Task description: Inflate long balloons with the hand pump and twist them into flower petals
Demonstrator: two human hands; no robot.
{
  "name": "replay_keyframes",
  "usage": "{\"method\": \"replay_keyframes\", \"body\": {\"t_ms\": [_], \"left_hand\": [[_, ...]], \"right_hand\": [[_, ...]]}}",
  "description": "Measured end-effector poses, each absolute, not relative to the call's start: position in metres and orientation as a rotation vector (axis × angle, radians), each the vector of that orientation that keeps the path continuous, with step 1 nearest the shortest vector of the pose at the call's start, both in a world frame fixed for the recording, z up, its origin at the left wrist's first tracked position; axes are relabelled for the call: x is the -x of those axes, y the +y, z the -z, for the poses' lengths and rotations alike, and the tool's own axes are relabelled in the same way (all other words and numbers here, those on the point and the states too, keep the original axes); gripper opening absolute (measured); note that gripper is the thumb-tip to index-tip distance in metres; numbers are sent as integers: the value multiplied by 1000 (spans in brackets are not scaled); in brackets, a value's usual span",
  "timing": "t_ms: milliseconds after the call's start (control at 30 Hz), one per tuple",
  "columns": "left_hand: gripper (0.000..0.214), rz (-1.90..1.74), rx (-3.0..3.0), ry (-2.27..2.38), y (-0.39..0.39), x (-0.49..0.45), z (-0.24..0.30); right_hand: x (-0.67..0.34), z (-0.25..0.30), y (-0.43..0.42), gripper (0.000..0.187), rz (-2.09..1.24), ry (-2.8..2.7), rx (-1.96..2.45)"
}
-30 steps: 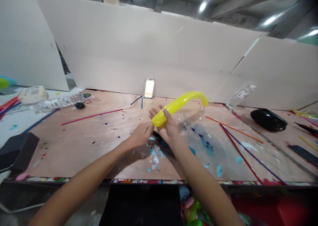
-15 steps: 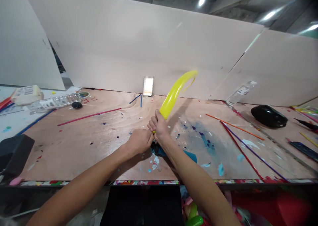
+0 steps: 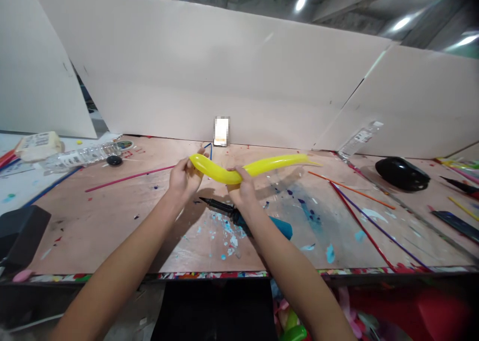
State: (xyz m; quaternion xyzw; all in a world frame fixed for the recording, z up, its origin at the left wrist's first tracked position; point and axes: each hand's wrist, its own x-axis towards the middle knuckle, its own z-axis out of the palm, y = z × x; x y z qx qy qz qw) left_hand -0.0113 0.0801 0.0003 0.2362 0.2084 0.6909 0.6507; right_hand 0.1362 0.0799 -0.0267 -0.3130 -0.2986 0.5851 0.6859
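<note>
A long yellow modelling balloon (image 3: 277, 165), inflated and bent in a shallow curve, is held above the table. At its left end my left hand (image 3: 184, 180) has its fingers closed round the balloon. My right hand (image 3: 242, 187) grips it near the middle, thumb on top. The balloon's thin uninflated tail points right. Under my right hand and forearm lies a hand pump (image 3: 280, 227) with a blue barrel and a black pointed nozzle; its middle is partly hidden by the forearm.
Uninflated balloons, among them orange (image 3: 352, 190), red (image 3: 362, 228) and pink (image 3: 127, 178), lie on the paint-stained table (image 3: 112, 231). A black rounded object (image 3: 402, 173) and a leaning plastic bottle (image 3: 361, 140) are at right. A white panel (image 3: 209, 66) stands behind.
The yellow balloon has swung from upright to nearly level. My left hand has moved up and left to its end, away from my right hand. The pump's nozzle has come into view.
</note>
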Motion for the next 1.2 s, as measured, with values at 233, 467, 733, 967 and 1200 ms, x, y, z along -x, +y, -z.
{"method": "replay_keyframes", "body": {"t_ms": [233, 467, 733, 967, 1200], "left_hand": [[19, -1627, -112, 502, 93, 0, -15], [22, -1739, -199, 661, 76, -54, -3], [24, -1771, -144, 768, 76, -60, 6], [25, -1661, -89, 869, 69, -69, 17], [25, -1577, -62, 919, 66, -70, 21]], "right_hand": [[-128, 16, 75, 18, -1382, -484, 474], [-149, 5, 76, 18, -1288, -213, 488], [-136, -5, 62, 18, -1202, -424, 517], [-127, 0, 59, 22, -1110, -539, 542], [-116, 9, 57, 32, -1019, -661, 653]]}}
